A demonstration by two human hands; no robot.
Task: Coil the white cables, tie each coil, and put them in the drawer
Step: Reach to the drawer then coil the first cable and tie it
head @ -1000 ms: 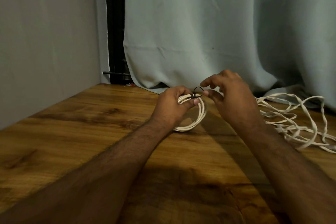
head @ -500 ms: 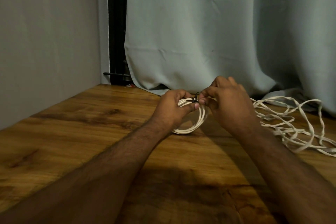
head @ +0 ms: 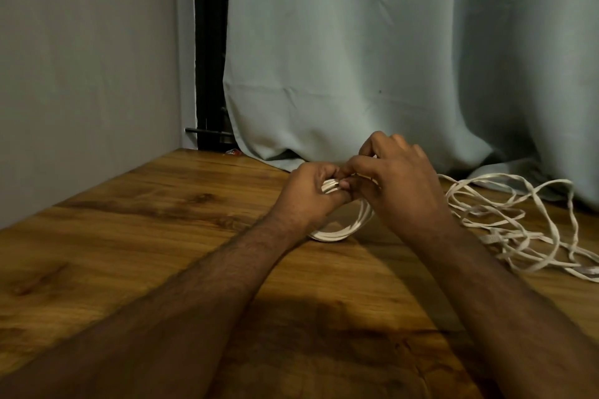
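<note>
coil: white cable coil (head: pixel 343 230), several loops bunched, lower arc resting on the wooden table (head: pixel 136 236), upper part lifted and hidden in the hands
coil location: table middle, toward the back edge, just in front of the curtain (head: pixel 356 58)
left hand: left hand (head: pixel 311 194) gripping the top of the coil, fingers curled round the bunched strands, thumb pressed over them
right hand: right hand (head: pixel 398 181) right against the left one, at the same spot on the coil; fingertips drawn together in a pinch, on something small at the coil top, possibly a tie, too hidden to tell
hand relation: the two hands touching at the fingertips, forearms coming in from the near edge
loose cable: untidy white cable (head: pixel 518 220) spread in loose loops on the table to the right of the hands, uncoiled, reaching the right frame edge
table: brown wood grain, darker shadow patch under the forearms
backdrop: pale grey-blue curtain hanging to table level behind; grey wall (head: pixel 81 74) on the left; dark vertical gap (head: pixel 209 42) between wall and curtain
</note>
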